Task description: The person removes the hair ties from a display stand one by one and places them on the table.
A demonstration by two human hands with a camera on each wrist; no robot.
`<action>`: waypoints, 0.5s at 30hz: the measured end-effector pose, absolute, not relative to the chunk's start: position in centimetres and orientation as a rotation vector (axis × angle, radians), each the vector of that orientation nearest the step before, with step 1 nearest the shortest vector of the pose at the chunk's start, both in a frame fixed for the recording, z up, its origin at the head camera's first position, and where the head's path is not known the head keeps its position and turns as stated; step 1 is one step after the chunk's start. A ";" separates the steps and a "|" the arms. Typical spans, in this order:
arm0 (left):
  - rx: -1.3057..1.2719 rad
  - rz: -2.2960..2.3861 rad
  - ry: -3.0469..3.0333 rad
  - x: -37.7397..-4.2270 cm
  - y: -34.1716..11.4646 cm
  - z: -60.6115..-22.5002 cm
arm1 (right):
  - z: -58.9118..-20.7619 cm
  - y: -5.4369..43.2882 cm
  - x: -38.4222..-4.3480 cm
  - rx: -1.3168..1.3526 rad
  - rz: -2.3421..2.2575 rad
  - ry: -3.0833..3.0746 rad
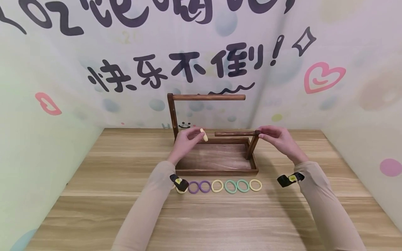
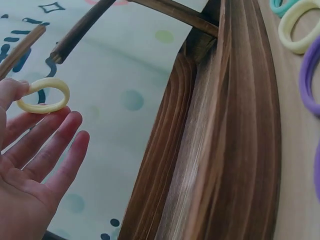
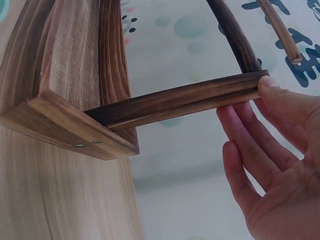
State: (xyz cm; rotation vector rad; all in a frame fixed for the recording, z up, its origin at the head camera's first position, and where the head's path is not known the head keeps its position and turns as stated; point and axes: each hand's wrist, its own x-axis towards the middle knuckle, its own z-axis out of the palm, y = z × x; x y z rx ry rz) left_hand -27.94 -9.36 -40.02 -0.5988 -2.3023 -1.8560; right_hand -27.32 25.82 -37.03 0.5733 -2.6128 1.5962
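Observation:
My left hand pinches a pale yellow hair tie between thumb and forefinger, its other fingers spread. The hair tie is in the air near the free end of the lower rod and apart from it. A dark wooden stand has a tray base, a tall post at left with an upper rod, and a short post at right with the lower rod. Both rods look bare. My right hand grips the top of the short post between thumb and fingers.
In front of the stand lies a row of hair ties: purple, pale yellow and green. My left wrist hides part of the row's left end. A printed cloth wall rises behind the wood-grain table.

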 end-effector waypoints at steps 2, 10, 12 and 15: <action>-0.602 -1.917 -2.268 -27.9 -9.7 -40.0 | -37.0 25.8 -27.3 0.570 1.594 -2.616; -0.594 -2.001 -2.293 -27.5 -11.7 -40.6 | -37.0 25.8 -27.2 0.560 1.579 -2.627; -0.576 -2.048 -2.260 -27.5 -12.2 -40.7 | -36.9 25.8 -27.2 0.556 1.576 -2.631; -0.533 -2.131 -2.212 -27.3 -13.1 -40.7 | -36.8 25.8 -27.1 0.556 1.580 -2.635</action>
